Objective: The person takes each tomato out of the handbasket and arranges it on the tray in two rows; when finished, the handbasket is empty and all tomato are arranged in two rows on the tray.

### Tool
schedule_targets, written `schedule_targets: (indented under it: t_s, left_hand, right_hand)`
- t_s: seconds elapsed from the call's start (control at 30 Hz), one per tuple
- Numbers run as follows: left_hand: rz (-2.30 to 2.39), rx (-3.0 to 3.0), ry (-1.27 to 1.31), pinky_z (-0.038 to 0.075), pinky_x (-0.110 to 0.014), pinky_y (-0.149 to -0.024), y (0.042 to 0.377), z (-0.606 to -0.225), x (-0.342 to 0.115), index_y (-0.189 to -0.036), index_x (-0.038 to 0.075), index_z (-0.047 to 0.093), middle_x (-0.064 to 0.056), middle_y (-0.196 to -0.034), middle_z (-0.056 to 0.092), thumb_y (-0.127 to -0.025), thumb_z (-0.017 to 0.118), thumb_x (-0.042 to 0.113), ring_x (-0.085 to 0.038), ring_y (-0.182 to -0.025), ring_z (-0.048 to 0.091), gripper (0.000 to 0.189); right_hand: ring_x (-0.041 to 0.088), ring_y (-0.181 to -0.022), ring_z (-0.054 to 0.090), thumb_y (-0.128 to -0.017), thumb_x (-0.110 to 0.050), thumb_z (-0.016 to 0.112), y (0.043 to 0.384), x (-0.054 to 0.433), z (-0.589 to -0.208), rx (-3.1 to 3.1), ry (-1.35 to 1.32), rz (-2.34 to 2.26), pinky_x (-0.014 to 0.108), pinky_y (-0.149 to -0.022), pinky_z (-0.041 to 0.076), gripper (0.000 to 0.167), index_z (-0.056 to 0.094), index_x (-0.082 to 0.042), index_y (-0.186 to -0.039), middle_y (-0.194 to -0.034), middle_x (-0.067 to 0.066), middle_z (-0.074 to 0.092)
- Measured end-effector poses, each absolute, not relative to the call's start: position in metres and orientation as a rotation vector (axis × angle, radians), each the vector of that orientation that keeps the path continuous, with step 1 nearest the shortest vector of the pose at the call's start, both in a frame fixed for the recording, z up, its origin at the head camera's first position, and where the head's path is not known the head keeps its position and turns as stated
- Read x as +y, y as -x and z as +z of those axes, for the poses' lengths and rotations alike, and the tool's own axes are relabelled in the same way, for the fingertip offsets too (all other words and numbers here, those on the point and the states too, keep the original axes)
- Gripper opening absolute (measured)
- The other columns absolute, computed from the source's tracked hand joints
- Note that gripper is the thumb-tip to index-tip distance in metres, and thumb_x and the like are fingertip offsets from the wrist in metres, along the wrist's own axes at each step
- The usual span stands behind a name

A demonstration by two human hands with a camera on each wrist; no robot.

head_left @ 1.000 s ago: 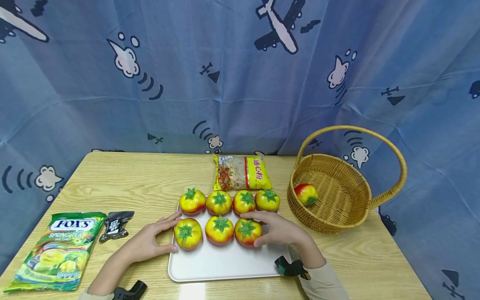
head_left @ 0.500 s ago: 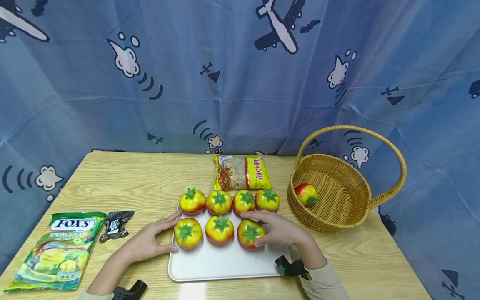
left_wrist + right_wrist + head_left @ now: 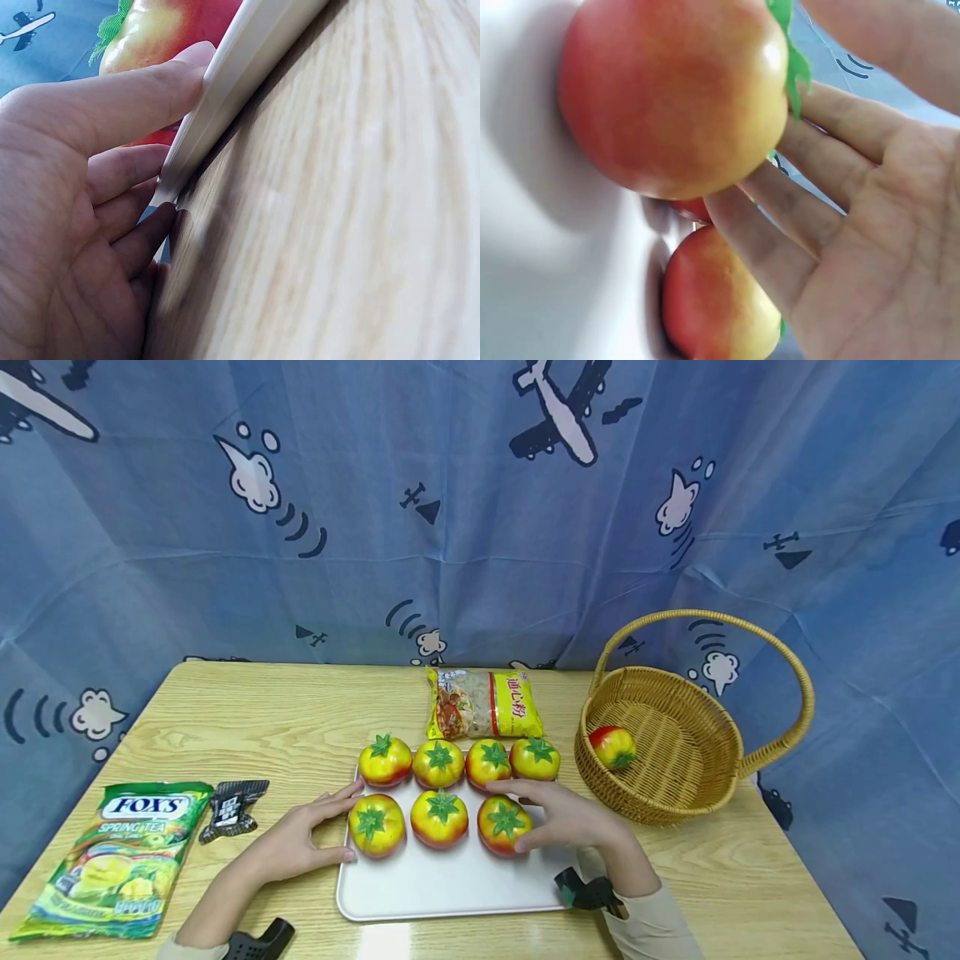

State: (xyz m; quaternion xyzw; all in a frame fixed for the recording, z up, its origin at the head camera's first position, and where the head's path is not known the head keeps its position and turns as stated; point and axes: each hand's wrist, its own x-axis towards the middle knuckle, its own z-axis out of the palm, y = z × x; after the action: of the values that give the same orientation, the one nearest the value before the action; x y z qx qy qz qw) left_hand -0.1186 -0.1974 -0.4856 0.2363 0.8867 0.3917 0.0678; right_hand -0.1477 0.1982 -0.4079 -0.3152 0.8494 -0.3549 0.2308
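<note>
In the head view my left hand point(image 3: 300, 839) rests against the left edge of the white tray point(image 3: 450, 893), thumb and forefinger spread apart along it. The left wrist view shows the thumb tip over the tray's rim point(image 3: 217, 97). With thumb and fingers around it, my right hand point(image 3: 566, 818) holds a red-and-yellow toy tomato point(image 3: 505, 825) with a green star-shaped top, at the right of the tray's front row. Beside it are a middle tomato point(image 3: 439, 819) and a left tomato point(image 3: 377, 826). Behind them stands a row of several tomatoes point(image 3: 438, 765).
A wicker basket point(image 3: 660, 806) with a tall handle stands at the right, one tomato point(image 3: 612, 747) inside. Behind the tray lies a yellow pasta bag point(image 3: 483, 703). At the left lie a green candy bag point(image 3: 116, 860) and a small black packet point(image 3: 231, 810).
The tomato in my right hand has slid a little to the right on the tray, away from the middle one. My left hand has stayed in place.
</note>
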Motion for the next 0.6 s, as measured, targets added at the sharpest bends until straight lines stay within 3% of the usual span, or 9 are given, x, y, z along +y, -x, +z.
schedule_targets:
  t_s: [0.6]
  left_hand:
    - [1.170, 2.672, -0.711, 0.029, -0.064, -0.106, 0.119, -0.486, -0.197, -0.138, 0.012, 0.050, -0.003, -0.153, 0.034, -0.077, 0.073, 0.049, -0.044, -0.137, 0.029, 0.075]
  right_hand:
    - [0.033, -0.138, 0.034, -0.079, -0.025, 0.076, 0.147, 0.216, -0.395, 2.367, 0.811, -1.015, 0.056, -0.111, 0.031, 0.075, 0.040, -0.017, -0.145, -0.150, 0.009, 0.038]
